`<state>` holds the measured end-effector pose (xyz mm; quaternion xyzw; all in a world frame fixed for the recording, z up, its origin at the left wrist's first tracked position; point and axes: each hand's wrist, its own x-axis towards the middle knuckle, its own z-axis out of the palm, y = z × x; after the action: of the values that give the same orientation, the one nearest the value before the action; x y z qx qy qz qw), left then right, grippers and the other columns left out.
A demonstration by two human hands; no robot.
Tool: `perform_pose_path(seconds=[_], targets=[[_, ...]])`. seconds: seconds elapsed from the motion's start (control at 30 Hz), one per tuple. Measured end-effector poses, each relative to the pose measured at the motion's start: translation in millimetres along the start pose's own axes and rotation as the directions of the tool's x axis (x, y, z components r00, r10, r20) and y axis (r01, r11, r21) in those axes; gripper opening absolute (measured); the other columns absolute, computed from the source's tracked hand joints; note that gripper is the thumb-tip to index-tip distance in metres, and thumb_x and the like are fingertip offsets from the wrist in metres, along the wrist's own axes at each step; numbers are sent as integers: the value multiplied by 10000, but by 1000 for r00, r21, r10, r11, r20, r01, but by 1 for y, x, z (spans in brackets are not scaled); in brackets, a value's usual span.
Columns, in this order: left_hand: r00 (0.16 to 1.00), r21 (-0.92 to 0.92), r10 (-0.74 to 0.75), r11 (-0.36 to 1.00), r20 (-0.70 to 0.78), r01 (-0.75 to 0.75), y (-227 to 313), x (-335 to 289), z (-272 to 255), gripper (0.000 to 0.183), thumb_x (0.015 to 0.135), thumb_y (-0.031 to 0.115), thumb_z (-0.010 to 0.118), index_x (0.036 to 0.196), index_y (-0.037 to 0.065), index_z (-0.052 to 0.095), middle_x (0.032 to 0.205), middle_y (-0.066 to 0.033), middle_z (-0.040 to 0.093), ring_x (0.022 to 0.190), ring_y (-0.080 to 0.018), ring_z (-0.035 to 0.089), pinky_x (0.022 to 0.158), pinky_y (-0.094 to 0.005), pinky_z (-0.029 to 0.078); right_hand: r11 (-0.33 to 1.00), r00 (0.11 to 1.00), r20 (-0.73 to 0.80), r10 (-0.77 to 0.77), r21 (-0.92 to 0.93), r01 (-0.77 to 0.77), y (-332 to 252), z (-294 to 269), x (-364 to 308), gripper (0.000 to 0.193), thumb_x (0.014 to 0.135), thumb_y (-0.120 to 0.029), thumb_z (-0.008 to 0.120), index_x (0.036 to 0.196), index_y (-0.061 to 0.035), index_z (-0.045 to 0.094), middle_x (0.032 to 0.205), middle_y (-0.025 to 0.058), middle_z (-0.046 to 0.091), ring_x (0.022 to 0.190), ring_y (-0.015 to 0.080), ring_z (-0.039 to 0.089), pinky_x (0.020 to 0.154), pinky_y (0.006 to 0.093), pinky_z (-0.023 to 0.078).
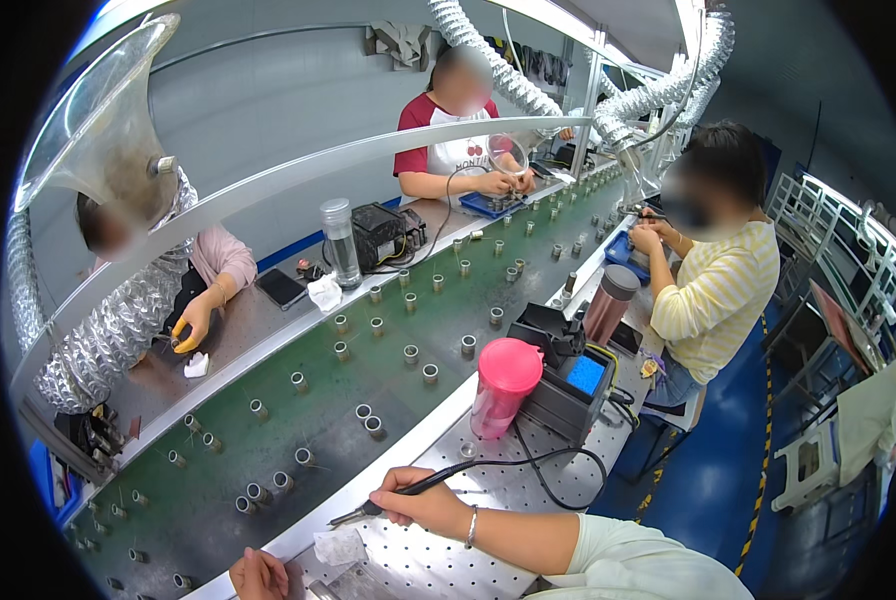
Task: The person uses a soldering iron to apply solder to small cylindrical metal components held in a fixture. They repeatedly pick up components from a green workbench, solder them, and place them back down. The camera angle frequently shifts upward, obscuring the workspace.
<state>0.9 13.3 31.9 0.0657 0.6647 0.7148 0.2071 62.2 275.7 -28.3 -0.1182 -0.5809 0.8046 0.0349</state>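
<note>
My right hand (423, 499) is closed round the black handle of a soldering iron (443, 478), whose metal tip points left over the white edge of the bench. A crumpled white cloth or tissue (340, 546) lies just below the tip. My left hand (259, 575) sits at the bottom edge, fingers curled together; whatever may be in them is hidden. Beside the left hand, a metal piece (320, 590) is partly cut off by the frame. The iron's black cable loops right toward a dark soldering station (558, 400) with a blue display.
A green conveyor belt (433, 325) carries several small metal cylinders. A pink lidded cup (508, 385) and a brown tumbler (611, 305) stand beside the station on the perforated bench (438, 560). Three people work around the belt. Silver ducts (118, 320) and a rail cross above.
</note>
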Motion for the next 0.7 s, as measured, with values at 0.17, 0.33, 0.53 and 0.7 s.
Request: perform_pose_path(seconds=[0.17,0.33,0.53,0.7], targets=[[988,-6,148,989,45,-148,-43,20,-28,469,962,280,396,533,96,346,530,-73,480,402,-99,374,352,-214,278,999,999,-23,-24,-33,24,1,0,-1,209,847,-222,628,729,-73,539,585,-12,554,487,37,483,444,176,380],[979,-28,200,980,36,-199,-61,29,-36,498,955,296,402,508,97,308,529,-104,501,373,-109,378,319,-216,283,999,1000,8,-22,30,22,7,-3,2,210,849,-231,624,736,-74,544,584,-12,559,475,32,473,418,180,349],[987,23,161,987,18,-162,-63,30,-35,486,950,267,413,504,97,325,536,-107,518,361,-102,368,322,-216,289,996,999,29,-28,83,25,10,-5,2,205,846,-216,631,736,-68,543,584,-3,555,458,38,454,407,183,334],[984,20,175,984,18,-175,-63,30,-36,483,949,252,418,500,97,330,532,-111,524,351,-103,367,320,-219,290,995,998,46,-33,92,29,12,-5,3,207,848,-215,631,737,-66,542,583,-4,551,458,39,456,404,185,341]])
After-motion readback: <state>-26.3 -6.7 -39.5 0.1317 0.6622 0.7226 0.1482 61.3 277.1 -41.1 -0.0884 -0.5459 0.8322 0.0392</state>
